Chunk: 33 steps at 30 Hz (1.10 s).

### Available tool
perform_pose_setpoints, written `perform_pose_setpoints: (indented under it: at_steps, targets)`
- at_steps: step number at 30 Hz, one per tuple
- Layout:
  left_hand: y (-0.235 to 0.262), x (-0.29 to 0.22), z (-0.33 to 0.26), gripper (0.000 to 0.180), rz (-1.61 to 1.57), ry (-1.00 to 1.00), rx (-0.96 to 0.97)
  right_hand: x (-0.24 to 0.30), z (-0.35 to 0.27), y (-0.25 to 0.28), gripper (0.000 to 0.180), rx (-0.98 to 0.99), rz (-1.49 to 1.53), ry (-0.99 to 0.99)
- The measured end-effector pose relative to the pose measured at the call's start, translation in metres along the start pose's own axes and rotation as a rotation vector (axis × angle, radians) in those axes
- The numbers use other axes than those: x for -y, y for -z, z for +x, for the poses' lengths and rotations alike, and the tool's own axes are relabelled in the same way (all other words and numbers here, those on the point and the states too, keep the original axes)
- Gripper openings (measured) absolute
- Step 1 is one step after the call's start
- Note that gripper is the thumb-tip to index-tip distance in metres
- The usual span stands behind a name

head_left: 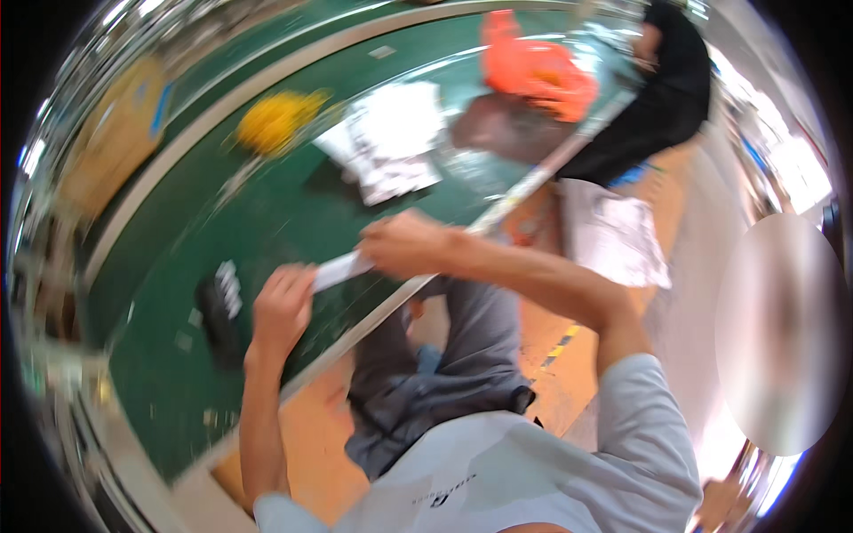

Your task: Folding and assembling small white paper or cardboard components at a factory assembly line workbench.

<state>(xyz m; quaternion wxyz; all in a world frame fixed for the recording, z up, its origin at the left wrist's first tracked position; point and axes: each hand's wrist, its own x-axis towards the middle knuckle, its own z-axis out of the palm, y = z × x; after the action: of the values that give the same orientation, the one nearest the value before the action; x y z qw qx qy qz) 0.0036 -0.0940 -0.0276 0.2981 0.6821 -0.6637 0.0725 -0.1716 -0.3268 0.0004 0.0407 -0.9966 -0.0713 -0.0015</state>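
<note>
Bare green desk [293,213] lies open mid-frame; a black object [218,306] blocks lower left, white packets [391,142] upper centre.

Bright, even light, blown-out glare at right edge and top. Heavy motion blur across whole frame; hands [338,275] and desk [267,222] smeared, nothing sharp. Strong fisheye bending, streaked rim, black corners.

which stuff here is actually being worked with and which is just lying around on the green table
In hand:
- white paper slip, held between left hand and right hand

Lying about:
- black object with a white label, near the left hand
- white bags
- yellow bundle
- orange bag
- green table itself
</note>
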Motion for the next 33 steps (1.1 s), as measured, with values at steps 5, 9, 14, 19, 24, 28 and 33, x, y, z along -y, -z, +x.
perform_pose_setpoints:
  at_steps: [5,9,14,19,24,28,33]
  targets:
    - [0.014,-0.006,-0.004,0.03,-0.043,0.01,0.075,0.006,0.01,-0.018,0.029,-0.239,0.245,-0.09]
    - [0.007,0.002,-0.002,0.034,-0.04,0.026,0.087,-0.002,0.013,-0.024,0.034,-0.242,0.425,-0.225]
    - [0.006,0.0,0.0,0.037,-0.04,0.024,0.073,-0.007,0.025,-0.021,0.037,-0.228,0.583,-0.221]
    - [0.003,-0.004,-0.005,0.029,-0.025,0.022,-0.056,-0.005,0.031,-0.011,0.03,-0.065,1.529,-0.52]
    - [0.003,0.012,-0.013,0.02,0.035,0.064,-0.094,-0.005,0.023,-0.008,0.029,-0.062,1.6,-0.527]
    - [0.021,0.003,-0.004,0.016,0.093,0.081,-0.073,0.002,0.02,0.003,0.038,-0.384,0.83,-0.291]
    - [0.028,-0.019,0.012,0.016,0.054,0.034,-0.027,0.035,0.027,0.028,0.045,-0.386,0.247,-0.007]
